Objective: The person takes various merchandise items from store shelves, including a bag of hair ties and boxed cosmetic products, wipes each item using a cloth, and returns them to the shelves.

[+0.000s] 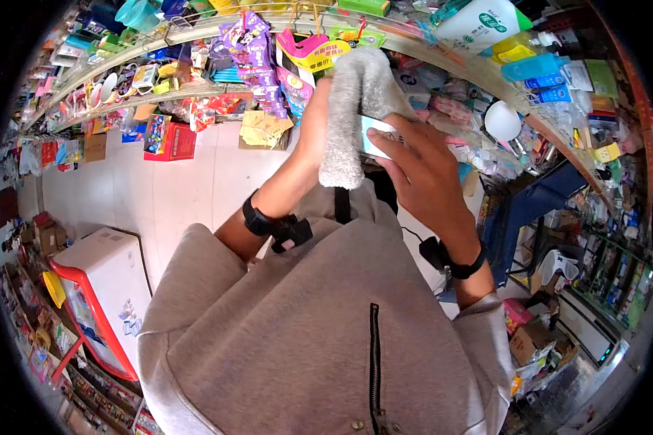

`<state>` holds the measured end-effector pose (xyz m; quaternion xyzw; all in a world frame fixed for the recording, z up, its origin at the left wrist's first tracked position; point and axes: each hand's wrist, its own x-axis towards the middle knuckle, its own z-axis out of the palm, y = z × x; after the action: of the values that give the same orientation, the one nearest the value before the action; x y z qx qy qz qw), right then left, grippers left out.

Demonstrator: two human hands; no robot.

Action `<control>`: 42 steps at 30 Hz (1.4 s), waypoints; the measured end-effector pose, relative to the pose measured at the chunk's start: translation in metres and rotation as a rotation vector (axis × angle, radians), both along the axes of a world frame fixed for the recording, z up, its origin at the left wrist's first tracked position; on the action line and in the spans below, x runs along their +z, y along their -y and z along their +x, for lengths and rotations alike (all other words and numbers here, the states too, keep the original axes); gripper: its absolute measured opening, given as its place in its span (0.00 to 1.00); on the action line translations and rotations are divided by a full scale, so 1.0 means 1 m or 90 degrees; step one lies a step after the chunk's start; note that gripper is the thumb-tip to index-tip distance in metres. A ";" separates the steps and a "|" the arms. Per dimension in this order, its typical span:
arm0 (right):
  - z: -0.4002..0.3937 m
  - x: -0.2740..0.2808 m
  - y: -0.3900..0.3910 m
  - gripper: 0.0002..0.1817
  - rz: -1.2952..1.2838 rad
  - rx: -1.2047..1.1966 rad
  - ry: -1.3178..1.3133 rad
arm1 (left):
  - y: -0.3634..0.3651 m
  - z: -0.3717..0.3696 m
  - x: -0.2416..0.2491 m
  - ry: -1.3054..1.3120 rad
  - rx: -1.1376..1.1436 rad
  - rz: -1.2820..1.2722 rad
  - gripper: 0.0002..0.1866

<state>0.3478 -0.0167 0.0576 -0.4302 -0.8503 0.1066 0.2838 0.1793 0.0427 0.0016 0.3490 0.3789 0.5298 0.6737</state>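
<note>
Cloth (341, 145) up against a small pale box (372, 123) — likely a wiping step, held before the shelf's front edge (185, 36).
Head view: the right hand (428, 156) has its fingers curled closely on the box; the left hand (313, 127) is at the cloth, fingers hidden — how tightly, I cannot tell. Another wipe would call for a steady box.

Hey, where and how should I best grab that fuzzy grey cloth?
Pinch the near end of the fuzzy grey cloth, probably from the wearer's side: that end points toward the grey top, uncovered by fingers, while the right hand overlaps the cloth's other side.
</note>
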 end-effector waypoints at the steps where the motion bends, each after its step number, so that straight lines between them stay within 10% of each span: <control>1: 0.000 -0.001 0.000 0.22 0.008 0.029 0.015 | 0.000 -0.003 -0.010 -0.218 -0.008 0.124 0.21; 11: 0.009 -0.013 0.005 0.23 -0.099 0.101 -0.039 | -0.009 -0.009 0.005 -0.324 -0.072 0.026 0.20; 13: 0.014 -0.016 0.010 0.23 -0.280 0.074 -0.268 | -0.010 0.000 0.007 0.225 -0.009 -0.228 0.19; 21: 0.005 -0.005 0.014 0.22 -0.143 -0.039 -0.127 | 0.007 -0.015 0.011 0.286 -0.084 -0.086 0.22; 29: -0.003 -0.008 0.009 0.21 -0.090 0.011 -0.078 | 0.001 -0.011 0.005 -0.242 0.013 0.148 0.24; 39: 0.010 -0.019 0.012 0.22 -0.188 0.056 -0.139 | -0.016 -0.010 -0.045 -0.271 -0.013 0.153 0.15; 41: 0.014 -0.018 0.021 0.21 -0.421 0.055 -0.390 | -0.020 -0.007 -0.045 -0.329 -0.007 0.194 0.15; 42: 0.014 -0.022 0.024 0.21 -0.421 0.056 -0.388 | -0.020 -0.002 -0.025 -0.053 0.003 -0.017 0.16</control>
<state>0.3620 -0.0406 0.0360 -0.4105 -0.6655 0.5063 0.3637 0.1775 0.0625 -0.0233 0.3605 0.4143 0.5118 0.6606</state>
